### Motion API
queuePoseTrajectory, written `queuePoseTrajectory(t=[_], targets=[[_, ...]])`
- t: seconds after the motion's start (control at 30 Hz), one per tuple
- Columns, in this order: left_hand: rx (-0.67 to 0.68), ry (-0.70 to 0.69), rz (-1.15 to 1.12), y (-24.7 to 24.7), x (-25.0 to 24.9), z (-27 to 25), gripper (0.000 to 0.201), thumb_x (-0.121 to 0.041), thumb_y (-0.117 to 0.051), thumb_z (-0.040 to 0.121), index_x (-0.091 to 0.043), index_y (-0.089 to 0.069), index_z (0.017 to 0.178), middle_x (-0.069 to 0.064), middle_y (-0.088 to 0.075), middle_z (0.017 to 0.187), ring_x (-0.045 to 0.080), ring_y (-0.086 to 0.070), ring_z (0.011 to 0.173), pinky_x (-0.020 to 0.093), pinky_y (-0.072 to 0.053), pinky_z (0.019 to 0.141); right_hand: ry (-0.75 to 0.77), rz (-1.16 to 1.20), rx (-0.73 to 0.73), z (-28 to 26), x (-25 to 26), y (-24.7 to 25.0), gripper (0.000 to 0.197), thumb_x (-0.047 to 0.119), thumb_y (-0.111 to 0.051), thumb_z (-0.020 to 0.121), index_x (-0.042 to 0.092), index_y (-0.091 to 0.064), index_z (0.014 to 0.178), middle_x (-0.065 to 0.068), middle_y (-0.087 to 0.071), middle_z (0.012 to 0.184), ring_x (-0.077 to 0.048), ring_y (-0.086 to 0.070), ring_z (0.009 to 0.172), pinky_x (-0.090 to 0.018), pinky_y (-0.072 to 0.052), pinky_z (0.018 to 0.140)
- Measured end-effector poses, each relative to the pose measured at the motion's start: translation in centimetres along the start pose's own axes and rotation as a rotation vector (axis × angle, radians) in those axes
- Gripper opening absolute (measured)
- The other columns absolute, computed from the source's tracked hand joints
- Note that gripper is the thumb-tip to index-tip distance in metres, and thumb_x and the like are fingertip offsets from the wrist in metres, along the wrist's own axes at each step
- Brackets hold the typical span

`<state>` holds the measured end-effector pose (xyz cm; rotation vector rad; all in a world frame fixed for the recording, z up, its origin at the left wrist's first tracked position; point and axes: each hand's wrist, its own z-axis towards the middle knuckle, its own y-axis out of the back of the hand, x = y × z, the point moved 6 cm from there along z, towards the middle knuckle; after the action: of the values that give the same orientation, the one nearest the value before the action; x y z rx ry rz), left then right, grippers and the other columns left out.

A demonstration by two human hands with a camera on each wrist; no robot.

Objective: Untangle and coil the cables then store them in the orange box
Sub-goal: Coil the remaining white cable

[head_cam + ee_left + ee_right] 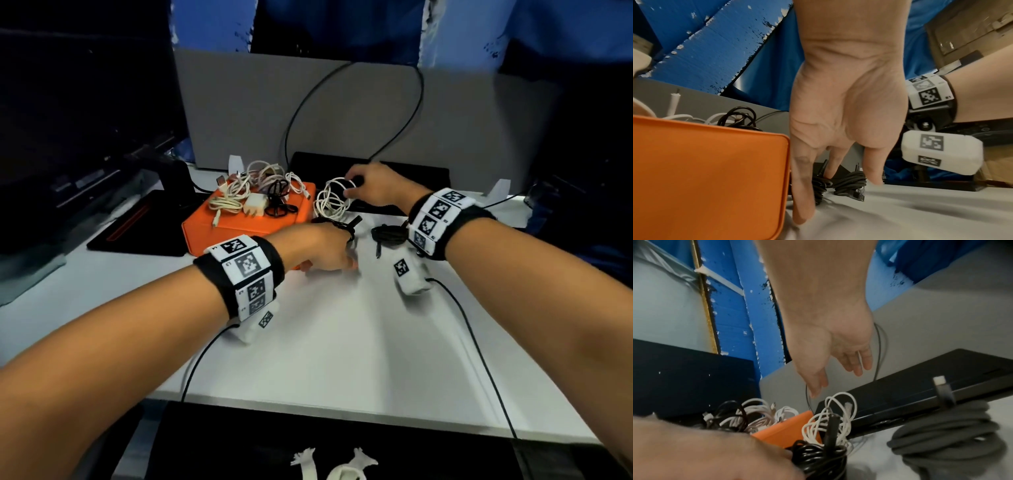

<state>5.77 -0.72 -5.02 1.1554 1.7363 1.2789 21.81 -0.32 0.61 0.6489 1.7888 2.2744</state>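
Observation:
The orange box (239, 226) (711, 175) (785, 430) is closed, with a tangle of white and black cables (260, 192) and a white charger on its lid. My left hand (325, 253) (834, 181) points straight fingers down at the table beside the box's right front corner, touching a black coiled cable (337, 226) (820, 183) (818, 457). My right hand (356, 186) (838, 369) reaches the top of a white coiled cable (334, 200) (830, 418) standing against the box; a white strand lies in its fingers. Another dark coil (390, 234) (851, 183) (951, 434) rests under my right wrist.
A black flat device (394, 171) (920, 395) lies behind the coils against a grey partition (342, 109) with a thin black wire looping up it. A monitor (68, 120) and a black pad (137, 226) stand left of the box. The white table (342, 342) ends near me.

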Motion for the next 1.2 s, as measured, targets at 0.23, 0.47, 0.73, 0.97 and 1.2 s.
queuePoseTrajectory(t=[0.23,0.47,0.73,0.97,1.2], targets=[[-0.023,-0.038,0.029,-0.1,0.2,0.5,0.059,-0.057,-0.051,0.098,-0.013,-0.050,0.138,0.010,-0.058,0.127,0.036,-0.065,0.106,0.048,-0.057,0.090,-0.073,-0.193,0.220,1.6,0.9,-4.0,0.028,0.027,-0.062,0.098,0.003,-0.073,0.109,-0.013,-0.071,0.111,-0.028,-0.063,0.093,-0.030,-0.047,0.077],[-0.048,-0.082,0.002,0.4,-0.2,0.1,0.054,-0.054,-0.049,0.101,-0.012,-0.054,0.134,0.008,-0.061,0.127,0.029,-0.060,0.111,0.040,-0.052,0.094,-0.147,0.034,0.052,1.0,-0.7,-2.4,0.020,0.011,-0.064,0.094,-0.006,-0.074,0.092,-0.019,-0.075,0.096,-0.029,-0.068,0.087,-0.035,-0.054,0.077],[-0.653,0.038,-0.506,5.9,3.7,-1.6,0.059,-0.050,-0.057,0.099,-0.010,-0.054,0.141,0.012,-0.060,0.140,0.029,-0.057,0.126,0.035,-0.046,0.104,-0.041,0.430,-0.434,-6.6,0.3,6.8,0.018,0.007,-0.064,0.097,0.015,-0.080,0.101,0.010,-0.064,0.083,-0.005,-0.066,0.073,-0.022,-0.052,0.081],[-0.643,-0.162,-1.185,7.4,2.0,-5.6,0.027,-0.038,-0.059,0.102,-0.013,-0.065,0.112,0.010,-0.075,0.106,0.026,-0.076,0.085,0.046,-0.064,0.077,0.116,0.936,-0.279,-16.1,3.7,9.6,0.015,-0.001,-0.065,0.097,0.008,-0.076,0.103,-0.008,-0.070,0.077,-0.012,-0.066,0.068,-0.025,-0.057,0.075],[-0.943,-0.256,-0.887,8.0,1.6,-11.3,0.022,-0.040,-0.058,0.101,-0.021,-0.068,0.095,-0.004,-0.076,0.087,0.022,-0.073,0.082,0.052,-0.058,0.077,0.007,0.789,-0.398,-18.8,2.2,10.1,0.047,0.035,-0.078,0.090,0.042,-0.053,0.128,0.010,-0.059,0.126,-0.011,-0.063,0.087,-0.032,-0.056,0.081]])
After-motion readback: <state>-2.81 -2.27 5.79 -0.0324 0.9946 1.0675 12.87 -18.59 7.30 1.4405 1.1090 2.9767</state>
